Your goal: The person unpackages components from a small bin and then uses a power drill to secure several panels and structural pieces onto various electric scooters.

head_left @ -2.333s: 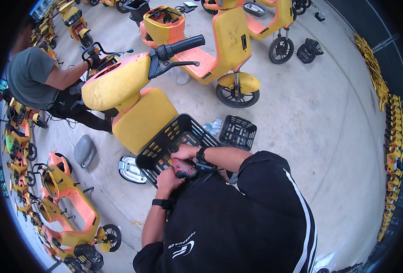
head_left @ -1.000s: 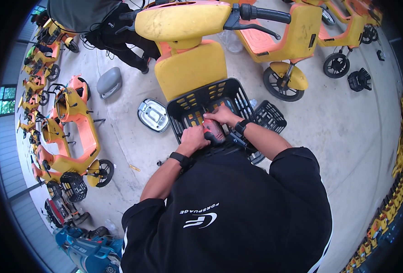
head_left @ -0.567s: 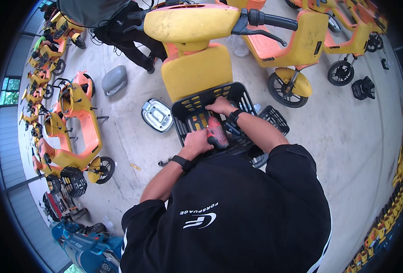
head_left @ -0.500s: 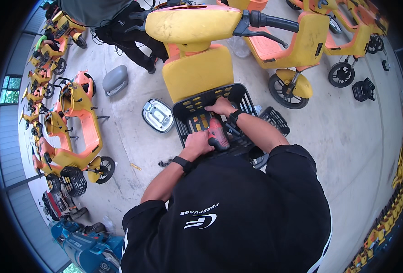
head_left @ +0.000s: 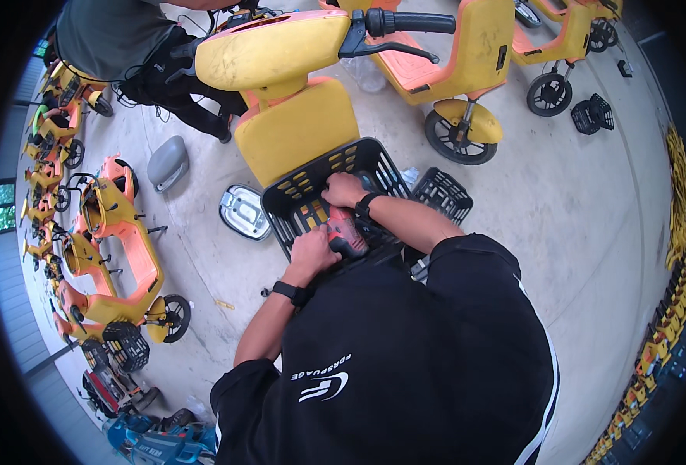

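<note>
A black slatted basket [head_left: 393,177] is fixed at the front of a yellow scooter [head_left: 296,136]. Inside it, a red and black power drill [head_left: 347,235] lies at a slant. My left hand [head_left: 314,253] is closed at the drill's left side, its fingertips hidden against the tool. My right hand [head_left: 346,191] reaches deeper into the basket, just beyond the drill's upper end. Its fingers are bent together, and whatever they pinch is too small or hidden to see. The scooter's handlebar [head_left: 412,22] rises past the basket.
A grey scooter seat [head_left: 168,163] and a pale metal-looking tray [head_left: 244,212] lie on the floor to the left. Another black basket [head_left: 443,194] sits just right. Parked scooters [head_left: 118,256] line both sides. A co-worker [head_left: 114,46] bends at the upper left.
The whole view has shifted, so the scooter and basket appear farther left. My right hand has come closer to the drill's upper end. My left hand stays by the drill.
</note>
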`<action>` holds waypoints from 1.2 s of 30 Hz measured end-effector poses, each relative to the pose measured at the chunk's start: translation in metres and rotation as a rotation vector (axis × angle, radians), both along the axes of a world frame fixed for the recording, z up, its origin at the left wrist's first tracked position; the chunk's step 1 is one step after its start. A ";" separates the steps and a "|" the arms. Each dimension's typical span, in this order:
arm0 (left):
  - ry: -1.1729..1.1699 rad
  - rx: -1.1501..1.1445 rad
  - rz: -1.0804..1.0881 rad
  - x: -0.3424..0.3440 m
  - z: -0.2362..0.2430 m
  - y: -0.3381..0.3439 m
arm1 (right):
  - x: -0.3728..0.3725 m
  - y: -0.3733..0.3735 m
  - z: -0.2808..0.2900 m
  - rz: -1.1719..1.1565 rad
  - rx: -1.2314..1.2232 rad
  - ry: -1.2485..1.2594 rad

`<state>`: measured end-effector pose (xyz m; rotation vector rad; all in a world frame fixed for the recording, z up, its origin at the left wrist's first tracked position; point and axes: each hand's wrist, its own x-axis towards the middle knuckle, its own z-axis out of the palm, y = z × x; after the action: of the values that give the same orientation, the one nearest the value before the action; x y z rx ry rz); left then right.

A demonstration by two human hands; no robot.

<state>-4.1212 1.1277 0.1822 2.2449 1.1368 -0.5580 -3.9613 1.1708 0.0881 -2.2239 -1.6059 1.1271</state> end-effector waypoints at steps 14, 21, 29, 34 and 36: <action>-0.035 0.062 -0.209 0.011 -0.002 0.013 | 0.040 -0.009 -0.026 -0.665 0.261 0.900; -0.011 0.005 -0.125 0.007 -0.002 0.012 | 0.068 -0.023 -0.032 -0.625 -0.065 1.416; 0.033 0.001 -0.080 0.009 -0.007 0.009 | 0.050 -0.032 -0.027 -0.261 -0.232 0.732; 0.076 0.003 -0.033 0.010 -0.009 0.007 | 0.042 -0.030 -0.027 -0.170 -0.214 0.593; 0.039 -0.004 -0.042 0.010 -0.010 0.006 | 0.040 -0.026 -0.027 -0.165 -0.229 0.555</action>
<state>-4.1107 1.1338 0.1720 2.2678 1.1088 -0.6230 -3.9211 1.1448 0.0613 -1.8712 -1.0926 1.7487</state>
